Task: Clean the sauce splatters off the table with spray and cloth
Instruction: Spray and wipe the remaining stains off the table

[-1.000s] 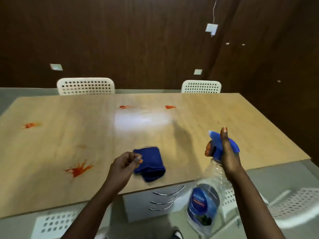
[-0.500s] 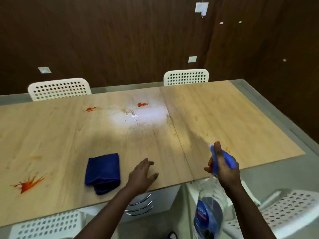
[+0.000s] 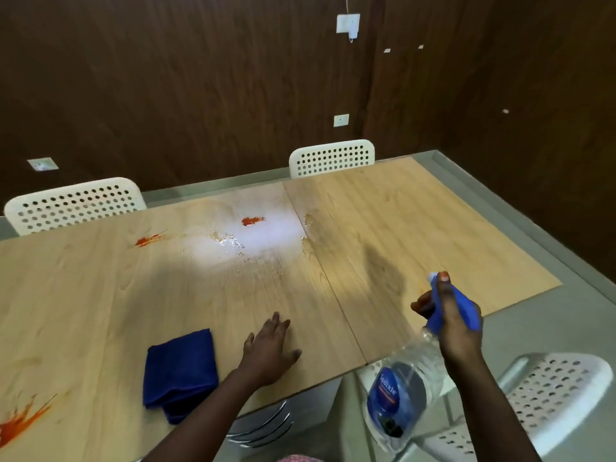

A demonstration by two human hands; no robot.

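My right hand grips a clear spray bottle by its blue trigger head, holding it above the table's near right edge with the nozzle towards the table. Flat on the wooden table, fingers spread, rests my left hand. A folded blue cloth lies just left of that hand, untouched. Red sauce splatters sit at the far middle, far left and near left corner. Wet spray droplets glisten beside the far middle splatter.
Two white perforated chairs stand behind the table against a dark wood wall. A third white chair is at my right, below the table edge. Metal drawer handles show under the near edge.
My left hand let go of the cloth and moved right to lie flat on the table. The view swung right, and wet spray now shows near the far splatter.
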